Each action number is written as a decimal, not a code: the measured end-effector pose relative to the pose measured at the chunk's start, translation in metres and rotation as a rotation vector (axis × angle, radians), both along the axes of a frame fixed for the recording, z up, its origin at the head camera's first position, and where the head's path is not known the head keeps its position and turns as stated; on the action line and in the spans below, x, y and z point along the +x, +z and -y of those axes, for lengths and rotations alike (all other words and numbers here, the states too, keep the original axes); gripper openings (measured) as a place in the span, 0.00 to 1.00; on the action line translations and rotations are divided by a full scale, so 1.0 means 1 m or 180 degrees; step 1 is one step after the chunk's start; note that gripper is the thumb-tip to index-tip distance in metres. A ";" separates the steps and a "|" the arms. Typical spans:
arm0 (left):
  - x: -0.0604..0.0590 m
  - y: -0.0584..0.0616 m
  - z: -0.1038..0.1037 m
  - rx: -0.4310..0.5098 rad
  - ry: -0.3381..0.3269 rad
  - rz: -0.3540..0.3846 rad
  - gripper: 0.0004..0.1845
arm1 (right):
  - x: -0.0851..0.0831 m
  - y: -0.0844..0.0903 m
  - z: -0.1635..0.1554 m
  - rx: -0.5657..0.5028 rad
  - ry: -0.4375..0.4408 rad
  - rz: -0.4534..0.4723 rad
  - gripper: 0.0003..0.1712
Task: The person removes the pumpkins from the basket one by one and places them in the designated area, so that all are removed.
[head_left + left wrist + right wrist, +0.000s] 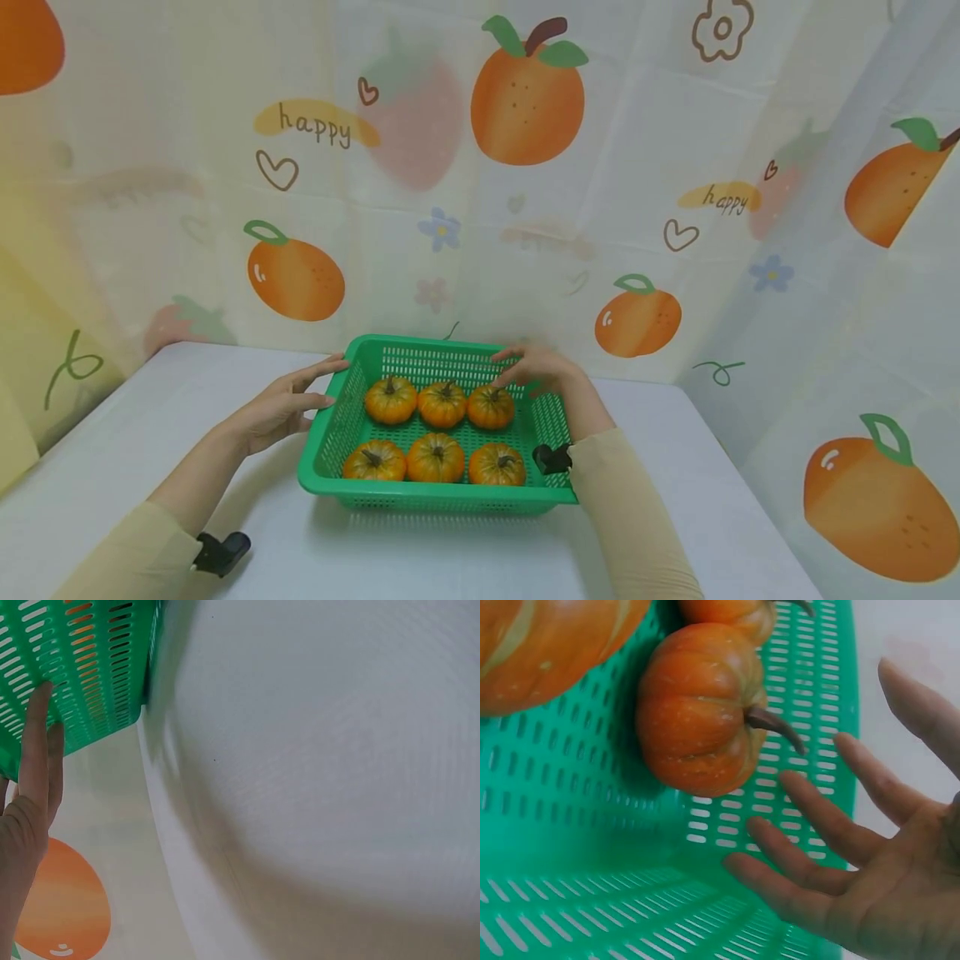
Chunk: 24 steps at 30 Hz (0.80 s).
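The head view looks forward and down. Both wrist views, much nearer, share the green basket [438, 492] with it.

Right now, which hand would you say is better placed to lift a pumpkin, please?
The right hand, I think: it hovers over the green basket, beside the back row's rightmost pumpkin; the left hand is outside, against the basket's left side.

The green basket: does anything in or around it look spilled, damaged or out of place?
Nothing stands out. The basket is upright on the table, its six pumpkins lie inside in two rows of three, and I see no spill or damage.
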State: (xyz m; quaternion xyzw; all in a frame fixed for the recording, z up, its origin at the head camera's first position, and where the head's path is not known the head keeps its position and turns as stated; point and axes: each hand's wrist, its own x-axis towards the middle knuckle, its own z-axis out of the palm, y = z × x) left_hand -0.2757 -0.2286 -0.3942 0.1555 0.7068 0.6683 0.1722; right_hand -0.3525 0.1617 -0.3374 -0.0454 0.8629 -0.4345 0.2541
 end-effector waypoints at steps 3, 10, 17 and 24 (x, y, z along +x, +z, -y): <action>0.000 -0.001 -0.001 -0.0010 0.0014 -0.0004 0.36 | 0.000 -0.003 0.000 0.0097 0.0071 0.0059 0.34; 0.001 0.000 -0.001 -0.0009 0.0045 -0.0008 0.36 | 0.001 -0.008 0.001 0.0276 0.0343 0.0109 0.38; 0.002 0.000 -0.002 0.0000 0.0000 -0.0067 0.36 | -0.001 -0.017 -0.001 0.0219 0.0559 0.0181 0.42; 0.001 -0.001 0.000 0.0025 -0.0009 -0.0030 0.36 | -0.003 -0.025 -0.002 0.0248 0.0667 0.0300 0.45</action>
